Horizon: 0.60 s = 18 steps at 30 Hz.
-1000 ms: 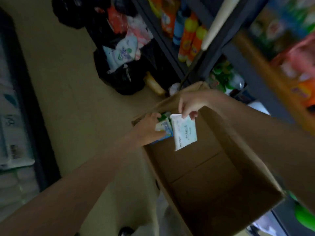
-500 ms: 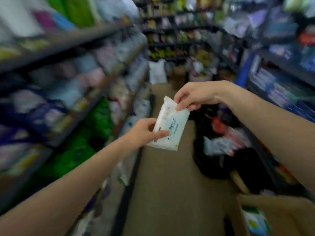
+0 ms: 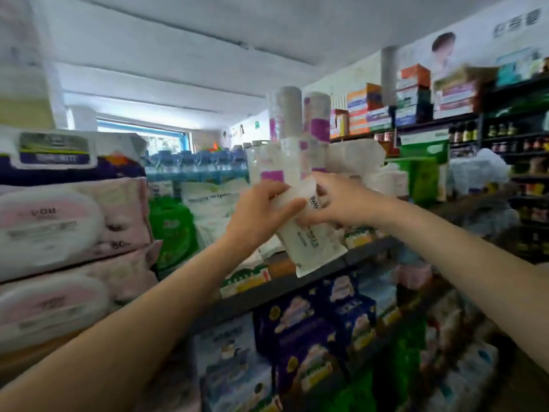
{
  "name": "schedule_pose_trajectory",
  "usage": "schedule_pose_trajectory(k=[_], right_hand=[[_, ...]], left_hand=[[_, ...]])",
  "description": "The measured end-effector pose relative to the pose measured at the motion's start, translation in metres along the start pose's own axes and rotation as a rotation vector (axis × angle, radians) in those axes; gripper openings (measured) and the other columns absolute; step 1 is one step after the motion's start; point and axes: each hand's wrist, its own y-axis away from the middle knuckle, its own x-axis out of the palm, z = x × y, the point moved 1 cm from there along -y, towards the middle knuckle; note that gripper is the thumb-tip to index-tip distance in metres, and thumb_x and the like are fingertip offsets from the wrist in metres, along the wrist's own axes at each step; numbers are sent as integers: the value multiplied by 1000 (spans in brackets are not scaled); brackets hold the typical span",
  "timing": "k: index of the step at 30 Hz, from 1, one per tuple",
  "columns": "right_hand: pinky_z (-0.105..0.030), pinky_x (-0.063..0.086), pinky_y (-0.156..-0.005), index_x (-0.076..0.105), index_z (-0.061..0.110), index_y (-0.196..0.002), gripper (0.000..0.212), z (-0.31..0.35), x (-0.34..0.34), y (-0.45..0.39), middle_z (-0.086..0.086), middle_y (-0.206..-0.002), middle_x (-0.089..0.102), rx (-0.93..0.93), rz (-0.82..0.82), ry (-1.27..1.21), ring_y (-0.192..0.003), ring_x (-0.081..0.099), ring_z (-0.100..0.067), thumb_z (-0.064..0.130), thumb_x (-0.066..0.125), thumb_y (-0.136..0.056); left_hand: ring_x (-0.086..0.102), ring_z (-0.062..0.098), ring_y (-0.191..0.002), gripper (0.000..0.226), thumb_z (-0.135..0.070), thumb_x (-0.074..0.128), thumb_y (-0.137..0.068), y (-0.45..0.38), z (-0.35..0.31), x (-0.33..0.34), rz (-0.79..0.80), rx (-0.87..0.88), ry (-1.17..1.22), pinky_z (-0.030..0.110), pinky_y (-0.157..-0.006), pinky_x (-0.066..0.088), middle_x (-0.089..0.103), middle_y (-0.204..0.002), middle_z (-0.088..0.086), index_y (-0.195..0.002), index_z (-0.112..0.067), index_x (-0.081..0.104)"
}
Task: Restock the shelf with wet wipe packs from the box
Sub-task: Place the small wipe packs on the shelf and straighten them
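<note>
Both hands are raised in front of the shelf and meet on one wet wipe pack [image 3: 309,242]. The left hand [image 3: 261,209] grips the pack's upper left side, thumb lying across its printed front and fingers curled over the top edge. The right hand [image 3: 341,200] grips the upper right side, fingers bent down over the front and around the top. The pack is white with dark lettering and hangs tilted, its lower corner pointing down toward the dark shelf edge [image 3: 297,281], held in the air and not resting on anything.

Just behind the pack stand tall clear sleeves of cotton pads [image 3: 292,123] with purple labels, and beside them a white crumpled bag [image 3: 356,156]. To the left lie stacked pink tissue packs [image 3: 71,221], with a green bag [image 3: 175,230] further in and shrink-wrapped water bottles [image 3: 196,168] behind. Below the shelf edge sit dark blue packs [image 3: 315,328] in a row. On the far right, another shelf carries coloured boxes [image 3: 413,93] and small dark bottles [image 3: 463,129]. Much of the scene is blurred.
</note>
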Motion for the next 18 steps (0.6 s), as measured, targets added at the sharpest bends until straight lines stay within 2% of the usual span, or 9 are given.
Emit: schedule_pose_trajectory(k=[2, 3, 6, 9, 12, 15, 18], right_hand=[[-48, 56, -75, 57, 13, -113, 43, 5, 7, -28, -8, -104, 67, -42, -71, -158, -92, 67, -29, 20, 75, -75], [-53, 55, -76, 58, 10, -111, 40, 4, 9, -41, -11, -106, 67, -59, -111, -186, -94, 66, -36, 19, 75, -75], [-48, 52, -81, 57, 3, -107, 39, -7, 13, -75, -13, -104, 65, -63, -214, -50, -96, 62, -31, 24, 72, -78], [-49, 50, -82, 54, 1, -104, 39, -23, 28, -103, -17, -104, 63, -67, -220, -21, -96, 60, -32, 28, 69, -80], [-33, 50, -77, 50, 7, -113, 40, -45, 57, -123, -7, -110, 61, 17, -116, -63, -98, 60, -25, 26, 67, -83], [-33, 47, -89, 38, 12, -130, 51, -69, 96, -131, -8, -125, 53, 179, 59, -120, -109, 56, -27, 20, 63, -86], [-41, 49, -93, 29, 14, -138, 63, -81, 119, -134, -10, -129, 51, 219, 67, -110, -111, 56, -29, 11, 61, -84]], left_hand=[[52, -2, -67, 26, -29, 64, -85, -16, 8, -13, -50, -12, -51, 8, -57, 42, 62, -87, -4, -104, -12, 67], [52, -4, -68, 26, -27, 62, -86, -23, 13, -19, -79, -30, -64, 5, -57, 41, 62, -89, -3, -106, -12, 66], [56, 8, -85, 24, -18, 59, -87, -40, 31, -29, -105, -76, -209, 10, -69, 46, 60, -102, 0, -110, -12, 59], [52, 14, -101, 41, -20, 61, -85, -46, 59, -21, 56, -160, -487, 25, -88, 45, 55, -119, 3, -124, -17, 48], [53, 16, -107, 54, -23, 64, -84, -45, 88, -6, 254, -351, -537, 27, -93, 45, 55, -124, 3, -132, -18, 41], [54, 17, -107, 56, -27, 63, -85, -40, 107, 7, 460, -533, -551, 25, -91, 44, 55, -126, 4, -134, -14, 39], [55, 18, -107, 56, -24, 63, -85, -38, 119, 10, 361, -552, -560, 28, -91, 46, 56, -122, 5, -134, -13, 38]])
